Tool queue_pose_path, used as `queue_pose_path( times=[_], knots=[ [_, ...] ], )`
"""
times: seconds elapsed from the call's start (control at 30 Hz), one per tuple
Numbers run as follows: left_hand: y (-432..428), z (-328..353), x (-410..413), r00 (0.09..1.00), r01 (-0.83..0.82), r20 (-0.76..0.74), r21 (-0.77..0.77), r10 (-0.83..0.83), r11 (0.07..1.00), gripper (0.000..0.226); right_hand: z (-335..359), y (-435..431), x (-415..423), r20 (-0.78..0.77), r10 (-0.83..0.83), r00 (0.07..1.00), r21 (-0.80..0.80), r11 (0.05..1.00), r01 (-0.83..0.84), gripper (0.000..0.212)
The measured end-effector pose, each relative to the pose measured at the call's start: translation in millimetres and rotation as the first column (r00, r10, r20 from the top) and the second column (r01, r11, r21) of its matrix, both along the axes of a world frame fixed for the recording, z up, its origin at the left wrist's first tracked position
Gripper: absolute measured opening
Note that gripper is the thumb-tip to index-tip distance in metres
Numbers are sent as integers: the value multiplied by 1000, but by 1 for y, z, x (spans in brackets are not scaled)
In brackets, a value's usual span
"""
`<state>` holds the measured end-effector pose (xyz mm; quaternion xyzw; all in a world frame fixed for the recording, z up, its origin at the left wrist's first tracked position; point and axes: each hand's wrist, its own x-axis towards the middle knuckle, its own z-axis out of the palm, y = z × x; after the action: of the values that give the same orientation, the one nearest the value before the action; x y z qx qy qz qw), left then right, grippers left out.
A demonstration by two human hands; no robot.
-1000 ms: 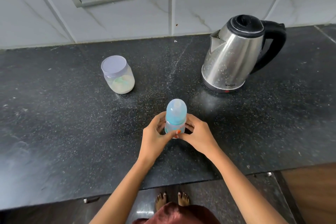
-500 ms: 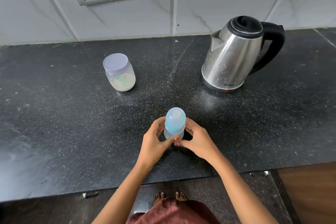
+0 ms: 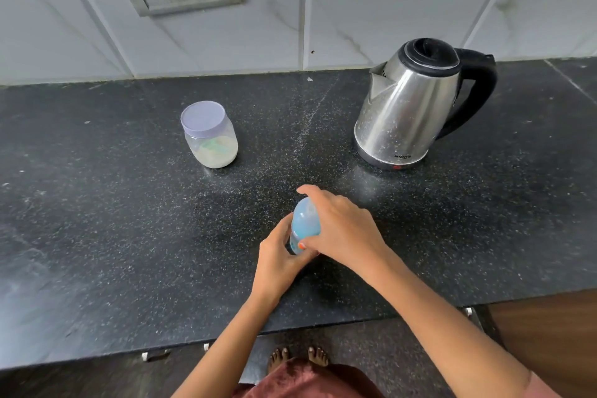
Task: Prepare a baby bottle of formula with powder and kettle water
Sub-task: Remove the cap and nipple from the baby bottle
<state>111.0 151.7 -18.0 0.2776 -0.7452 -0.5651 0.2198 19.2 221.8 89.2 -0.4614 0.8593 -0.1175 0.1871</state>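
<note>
Head view: the dark table (image 3: 97, 236) carries a steel kettle (image 3: 410, 113) at two o'clock and a lidded powder jar (image 3: 210, 136) at ten o'clock. The baby bottle (image 3: 299, 231) stands upright at six o'clock, near the front edge. The right hand (image 3: 342, 229) has its grip clamped over the domed cap (image 3: 304, 212). The left hand (image 3: 281, 255) has its grip round the body, seemingly low down. To uncap well, pin the base to the table and lift the cap straight up, without tilting.
</note>
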Motion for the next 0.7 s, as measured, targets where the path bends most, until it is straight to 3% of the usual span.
queue_pose_path(
  times=[0.17,0.47,0.6,0.7],
  knots=[
    [-4,2,0,1000,30,1,-56,-30,998,39,-4,-6,1,-127,25,992,3,1000,-25,54],
    [-10,0,0,997,74,37,-70,-72,995,37,4,-11,-14,-36,220,975,9,975,-220,47],
    [-11,-1,0,996,78,56,-71,-74,994,36,4,-14,-20,-46,345,937,64,937,-342,49],
    [-12,-3,0,995,69,76,-59,-64,996,39,6,-17,-29,28,453,891,94,886,-454,45]
  ],
)
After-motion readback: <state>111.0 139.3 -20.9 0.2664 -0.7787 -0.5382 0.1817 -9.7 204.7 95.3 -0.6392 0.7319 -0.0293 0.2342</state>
